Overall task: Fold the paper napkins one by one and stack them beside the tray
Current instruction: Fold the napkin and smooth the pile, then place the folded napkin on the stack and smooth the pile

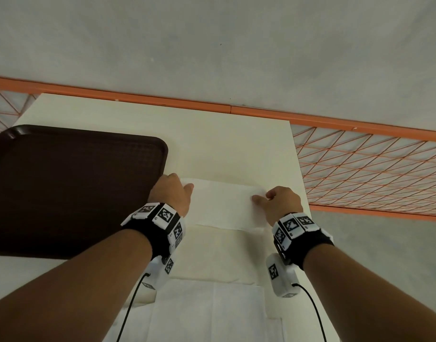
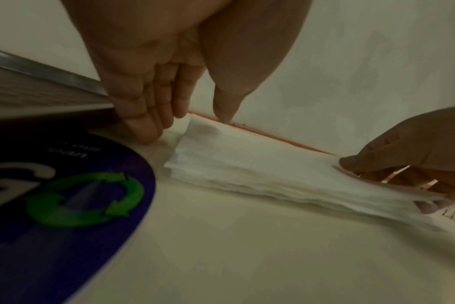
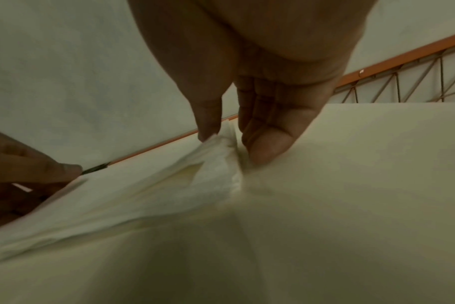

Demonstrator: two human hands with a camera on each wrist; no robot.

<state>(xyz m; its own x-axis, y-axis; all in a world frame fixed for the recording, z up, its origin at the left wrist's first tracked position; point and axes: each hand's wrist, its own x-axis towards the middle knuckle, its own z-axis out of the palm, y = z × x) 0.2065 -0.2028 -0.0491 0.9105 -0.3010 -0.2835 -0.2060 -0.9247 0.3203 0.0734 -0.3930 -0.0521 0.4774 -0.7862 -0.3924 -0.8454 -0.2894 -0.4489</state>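
Observation:
A folded white napkin [image 1: 224, 202], several layers thick, lies on the cream table [image 1: 224, 144] just right of the dark brown tray [image 1: 63, 188]. My left hand [image 1: 177, 191] pinches its left end beside the tray's corner. In the left wrist view the thumb [image 2: 225, 115] rests on top and the fingers [image 2: 143, 127] reach down at the edge. My right hand [image 1: 264, 196] pinches the right end; its thumb [image 3: 208, 123] and fingers [image 3: 268, 144] close on a slightly raised corner of the napkin [image 3: 216, 156]. Unfolded white napkins [image 1: 212, 314] lie near me.
An orange wire-mesh rack [image 1: 372, 174] borders the table on the right and behind, over a grey floor. The table's right edge runs close to my right hand. A round dark blue label with green arrows [image 2: 65, 195] sits on the table by my left wrist.

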